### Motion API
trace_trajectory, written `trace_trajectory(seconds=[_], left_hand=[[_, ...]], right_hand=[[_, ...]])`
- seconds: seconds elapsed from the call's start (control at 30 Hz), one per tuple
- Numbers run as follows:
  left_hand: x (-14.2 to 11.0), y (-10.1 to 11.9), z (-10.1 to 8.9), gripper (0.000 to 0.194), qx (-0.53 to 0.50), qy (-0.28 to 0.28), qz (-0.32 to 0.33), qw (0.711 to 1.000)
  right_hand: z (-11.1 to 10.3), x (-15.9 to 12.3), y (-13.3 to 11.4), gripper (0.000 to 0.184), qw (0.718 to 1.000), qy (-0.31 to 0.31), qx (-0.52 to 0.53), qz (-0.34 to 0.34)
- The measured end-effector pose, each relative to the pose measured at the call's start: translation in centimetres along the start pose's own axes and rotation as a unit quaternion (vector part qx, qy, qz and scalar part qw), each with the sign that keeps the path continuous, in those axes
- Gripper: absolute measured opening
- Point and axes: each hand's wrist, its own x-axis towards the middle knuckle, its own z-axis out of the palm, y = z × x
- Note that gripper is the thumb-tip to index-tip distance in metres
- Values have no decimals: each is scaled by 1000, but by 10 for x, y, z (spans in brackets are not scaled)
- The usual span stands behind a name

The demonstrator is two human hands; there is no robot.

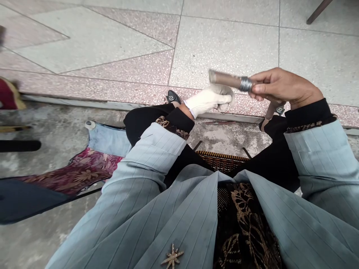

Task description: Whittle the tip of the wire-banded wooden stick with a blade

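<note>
My right hand (280, 87), bare, is closed around a brown stick-like tool (226, 79) with silver wire (246, 84) wound round it near my fingers. Its pale, blunt end points left, slightly blurred by motion. A brown length below my palm may be its other end. My left hand (209, 100) wears a white knitted glove and is closed, fingers curled, just below the tool's left end. A greyish rounded patch shows at its fingertips; whether it is a held thing or the glove I cannot make out. I cannot tell whether tool and glove touch.
A low step edge (246, 118) of pink speckled tile runs past my feet. A thin reddish-brown stick (220, 122) lies by it. Between my legs is a woven wicker edge (221, 158). Denim and floral cloth (98, 164) lies at left; a thin brown leg (318, 11) stands top right.
</note>
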Motion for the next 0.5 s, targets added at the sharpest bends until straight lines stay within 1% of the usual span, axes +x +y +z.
trace_trajectory(seconds=[0.03,0.1,0.17,0.23,0.3,0.37,0.4,0.47,0.5], left_hand=[[1,0,1,21,-2,-1,-4,1000],[2,3,5,24,2,-6,-32,999],[1,6,11,25,10,-11,-58,998],[-1,8,15,26,21,-25,-73,997],[-1,5,17,27,41,-44,-77,995],[-1,0,17,27,63,-57,-70,994],[0,-3,16,26,73,-60,-61,994],[0,-5,14,24,96,-61,-45,992],[0,-5,14,24,114,-61,-40,991]], right_hand=[[2,0,-1,32,999,36,23,-12],[6,2,-1,33,991,112,66,-24],[9,6,2,32,984,160,74,-11],[11,11,6,31,981,191,30,21],[12,17,9,30,974,208,-65,64],[13,22,12,27,953,208,-191,107],[14,24,12,26,939,192,-256,127],[17,27,14,27,910,130,-360,161],[18,28,15,29,901,90,-390,170]])
